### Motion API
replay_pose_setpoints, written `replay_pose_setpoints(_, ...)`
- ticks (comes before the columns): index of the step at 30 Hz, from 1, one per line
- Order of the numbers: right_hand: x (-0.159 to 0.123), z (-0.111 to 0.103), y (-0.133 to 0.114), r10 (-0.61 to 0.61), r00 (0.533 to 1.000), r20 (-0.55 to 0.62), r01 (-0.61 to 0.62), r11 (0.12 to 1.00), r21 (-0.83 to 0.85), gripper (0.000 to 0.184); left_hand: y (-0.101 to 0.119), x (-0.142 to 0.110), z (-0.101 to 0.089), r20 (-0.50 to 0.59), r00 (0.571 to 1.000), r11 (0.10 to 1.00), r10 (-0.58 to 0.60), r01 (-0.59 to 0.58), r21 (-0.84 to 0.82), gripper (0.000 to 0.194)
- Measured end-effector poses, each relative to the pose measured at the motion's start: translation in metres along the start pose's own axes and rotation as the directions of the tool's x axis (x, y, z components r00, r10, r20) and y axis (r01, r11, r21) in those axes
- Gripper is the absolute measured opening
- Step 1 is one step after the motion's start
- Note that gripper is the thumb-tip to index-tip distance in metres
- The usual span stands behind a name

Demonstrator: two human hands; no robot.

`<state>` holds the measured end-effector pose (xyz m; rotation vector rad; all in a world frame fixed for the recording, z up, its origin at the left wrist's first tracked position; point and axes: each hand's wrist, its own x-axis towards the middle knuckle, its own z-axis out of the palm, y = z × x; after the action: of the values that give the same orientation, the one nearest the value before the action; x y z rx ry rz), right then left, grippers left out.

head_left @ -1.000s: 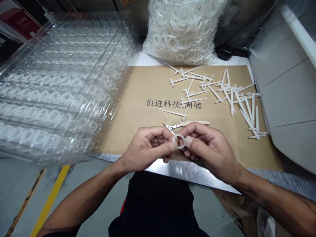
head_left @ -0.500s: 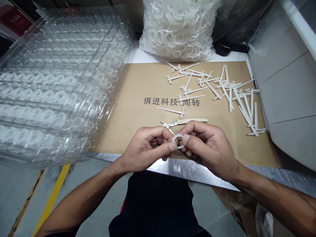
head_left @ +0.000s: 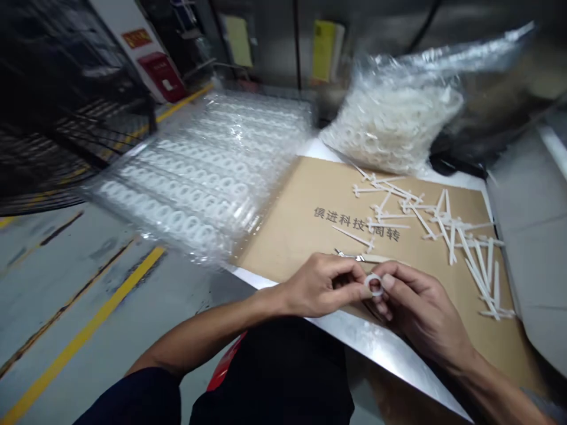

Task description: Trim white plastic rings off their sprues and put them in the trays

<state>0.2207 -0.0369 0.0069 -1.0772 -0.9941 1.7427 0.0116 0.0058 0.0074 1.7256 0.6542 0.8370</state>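
Observation:
Between my two hands is a small white plastic ring (head_left: 374, 294), held over the front edge of the table. My left hand (head_left: 321, 284) pinches its left side with thumb and forefinger. My right hand (head_left: 420, 301) grips the ring's right side the same way. Just behind my fingers, a pair of nippers (head_left: 361, 258) with a pale handle lies on the brown cardboard sheet (head_left: 287, 230), partly hidden by the hands. Beyond it, several white plastic sprues (head_left: 447, 227) are scattered over the cardboard.
Clear plastic trays (head_left: 195, 189) with rows of white rings stand at the left. A clear bag (head_left: 390, 124) full of white rings sits at the back. A pale panel (head_left: 535, 236) borders the right side. A black fan guard (head_left: 66, 141) is at the far left.
My view has swung to the left, so the table contents appear farther right and more of the floor shows. Both hands still hold the ring, now turned a little.

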Motion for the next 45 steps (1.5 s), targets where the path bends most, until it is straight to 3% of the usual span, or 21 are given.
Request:
replay_pose_setpoints(4,0.014,-0.007,-0.006,-0.068,0.995,-0.078,0.067,0.998,-0.022,0.016,-0.008,0.001,0.002,-0.119,0.973,0.964,0.197,-0.170,0.206,0.031)
replay_pose_setpoints(8,0.025,-0.013,-0.018,-0.235,0.936,-0.264,0.197,0.967,-0.160,0.017,-0.014,-0.001,0.006,-0.180,0.927,0.872,0.329,-0.224,0.436,0.043)
replay_pose_setpoints(11,0.028,-0.011,-0.035,-0.353,0.880,-0.318,0.225,0.899,-0.375,0.021,-0.016,-0.002,0.006,-0.148,0.903,0.780,0.403,-0.254,0.571,0.036)
replay_pose_setpoints(13,0.030,0.001,-0.052,-0.445,0.847,-0.292,0.231,0.801,-0.553,0.021,-0.018,-0.003,0.005,-0.091,0.893,0.717,0.440,-0.289,0.634,0.030)
replay_pose_setpoints(16,0.045,0.039,-0.085,-0.573,0.807,-0.144,0.285,0.590,-0.756,0.016,-0.019,-0.004,0.004,-0.036,0.886,0.663,0.462,-0.318,0.677,0.029)
replay_pose_setpoints(19,0.082,0.090,-0.109,-0.611,0.765,0.203,0.450,0.282,-0.848,0.013,-0.018,-0.006,0.004,-0.016,0.902,0.653,0.432,-0.301,0.695,0.027)
replay_pose_setpoints(24,0.161,0.152,-0.113,-0.512,0.740,0.436,0.541,0.069,-0.838,0.011,-0.016,-0.007,0.003,0.008,0.935,0.677,0.355,-0.263,0.688,0.026)
replay_pose_setpoints(29,0.197,0.172,-0.103,-0.395,0.737,0.549,0.561,-0.095,-0.822,0.017,-0.016,-0.007,0.003,0.002,0.947,0.693,0.320,-0.236,0.681,0.025)
replay_pose_setpoints(32,0.190,0.169,-0.101,-0.386,0.741,0.549,0.540,-0.143,-0.829,0.024,-0.017,-0.007,0.003,-0.014,0.941,0.692,0.337,-0.237,0.682,0.023)
replay_pose_setpoints(35,0.167,0.152,-0.100,-0.430,0.745,0.510,0.488,-0.168,-0.856,0.027,-0.019,-0.007,0.003,-0.036,0.933,0.692,0.359,-0.240,0.681,0.021)
replay_pose_setpoints(41,0.100,0.076,-0.092,-0.524,0.786,0.327,0.290,-0.153,-0.945,0.029,-0.021,-0.008,0.003,-0.141,0.903,0.720,0.406,-0.221,0.658,0.014)
replay_pose_setpoints(45,0.040,0.032,-0.066,-0.477,0.852,0.215,0.170,-0.137,-0.976,0.031,-0.022,-0.010,0.000,-0.246,0.867,0.762,0.433,-0.206,0.614,0.022)
